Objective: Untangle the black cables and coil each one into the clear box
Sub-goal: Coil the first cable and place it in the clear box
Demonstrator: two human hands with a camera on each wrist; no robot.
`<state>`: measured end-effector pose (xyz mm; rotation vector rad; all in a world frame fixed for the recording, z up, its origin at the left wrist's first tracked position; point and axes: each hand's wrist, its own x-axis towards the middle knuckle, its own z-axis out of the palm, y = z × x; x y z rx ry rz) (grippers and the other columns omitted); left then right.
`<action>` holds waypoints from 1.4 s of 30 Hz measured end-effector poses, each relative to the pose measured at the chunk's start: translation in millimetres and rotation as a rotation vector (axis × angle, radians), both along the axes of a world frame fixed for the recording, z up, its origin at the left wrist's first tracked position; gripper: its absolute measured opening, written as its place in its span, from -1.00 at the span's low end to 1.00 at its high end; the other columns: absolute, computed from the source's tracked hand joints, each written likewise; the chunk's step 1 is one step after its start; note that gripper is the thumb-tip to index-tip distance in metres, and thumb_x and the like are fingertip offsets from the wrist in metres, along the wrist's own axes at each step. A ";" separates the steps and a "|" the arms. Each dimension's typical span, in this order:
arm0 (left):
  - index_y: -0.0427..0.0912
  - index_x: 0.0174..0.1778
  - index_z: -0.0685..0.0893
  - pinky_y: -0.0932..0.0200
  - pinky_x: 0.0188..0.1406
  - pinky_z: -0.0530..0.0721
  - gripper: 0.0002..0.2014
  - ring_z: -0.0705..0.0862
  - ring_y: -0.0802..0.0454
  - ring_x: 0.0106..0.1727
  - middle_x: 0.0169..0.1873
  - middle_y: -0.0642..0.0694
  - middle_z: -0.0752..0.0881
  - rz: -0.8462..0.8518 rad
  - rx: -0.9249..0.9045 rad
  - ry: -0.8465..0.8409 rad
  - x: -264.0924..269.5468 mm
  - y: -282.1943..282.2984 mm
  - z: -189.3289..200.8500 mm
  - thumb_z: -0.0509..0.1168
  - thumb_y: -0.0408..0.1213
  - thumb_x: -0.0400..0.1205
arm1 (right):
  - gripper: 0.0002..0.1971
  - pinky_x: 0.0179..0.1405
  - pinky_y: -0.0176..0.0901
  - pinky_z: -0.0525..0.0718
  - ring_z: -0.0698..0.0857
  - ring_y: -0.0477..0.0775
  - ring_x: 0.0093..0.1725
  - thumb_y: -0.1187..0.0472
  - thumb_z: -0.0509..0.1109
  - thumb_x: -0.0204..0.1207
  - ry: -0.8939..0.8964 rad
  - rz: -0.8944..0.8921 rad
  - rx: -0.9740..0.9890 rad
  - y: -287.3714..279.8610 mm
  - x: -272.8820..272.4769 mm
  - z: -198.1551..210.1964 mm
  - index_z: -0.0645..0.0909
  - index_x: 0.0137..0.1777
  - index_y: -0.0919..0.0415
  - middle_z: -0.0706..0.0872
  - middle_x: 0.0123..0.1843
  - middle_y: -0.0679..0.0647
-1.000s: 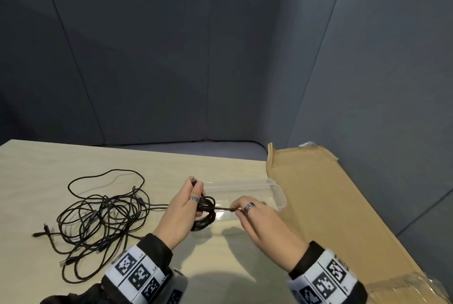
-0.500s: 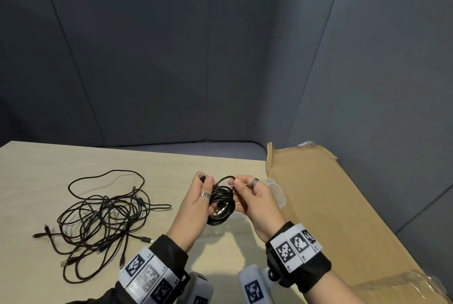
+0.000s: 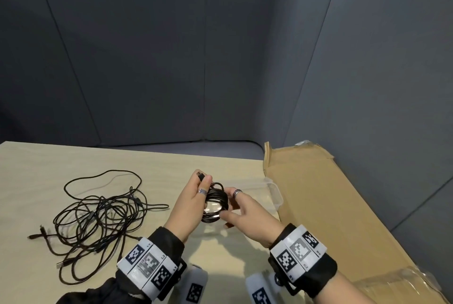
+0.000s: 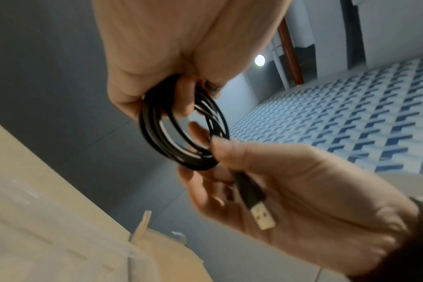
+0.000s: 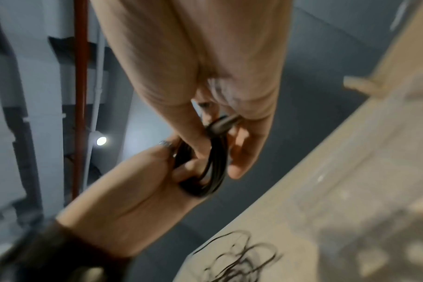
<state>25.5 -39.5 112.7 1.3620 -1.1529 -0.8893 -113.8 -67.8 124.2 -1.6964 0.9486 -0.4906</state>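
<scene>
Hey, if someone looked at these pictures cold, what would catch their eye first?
Two hands, left hand and right hand, hold a small coiled black cable above the pale wooden table. To their left sprawls a tangled heap of black cables; behind them lies a clear plastic box.

hands (image 3: 215,208): 2 | coil (image 3: 216,202): 1 | cable tangle (image 3: 98,215): 1, strands uncountable | box (image 3: 272,191): 1 | cardboard (image 3: 326,208): 1 | table (image 3: 73,156): 1

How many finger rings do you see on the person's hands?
2. One ring sits on a finger of the left hand; the other ring sits on a finger of the right hand. Curled fingers may hide more.
</scene>
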 end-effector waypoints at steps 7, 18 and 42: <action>-0.14 -0.24 0.37 0.12 -0.34 0.37 -0.77 0.40 0.13 -0.44 -0.44 -0.03 0.46 0.084 -0.043 -0.253 9.4 -10.0 -9.3 0.07 -0.17 0.73 | -0.83 -0.21 -0.02 0.52 0.57 0.21 -0.21 0.30 0.04 0.67 0.507 0.115 -0.470 16.9 -9.0 11.6 0.33 0.22 0.22 0.67 -0.12 0.19; -0.19 -0.33 0.39 0.23 -0.44 0.38 -0.69 0.38 0.10 -0.42 -0.45 0.01 0.42 0.087 -0.059 -0.004 4.0 -7.0 -4.1 0.12 -0.16 0.71 | -0.68 0.26 -0.01 0.56 0.65 -0.04 0.24 -0.04 0.07 0.68 0.438 0.100 -0.412 16.3 -31.0 15.8 0.49 0.37 -0.19 0.74 0.15 -0.18; -0.11 -0.22 0.37 0.30 -0.48 0.37 -0.72 0.34 0.23 -0.61 -0.54 0.04 0.39 -0.012 0.118 0.393 -16.3 4.0 4.7 -0.05 -0.09 0.75 | -0.79 -0.20 -0.22 0.73 0.74 -0.07 -0.27 0.36 0.19 0.65 -0.554 -0.344 0.277 -4.5 -0.8 -2.9 0.65 -0.10 0.26 0.76 -0.22 0.10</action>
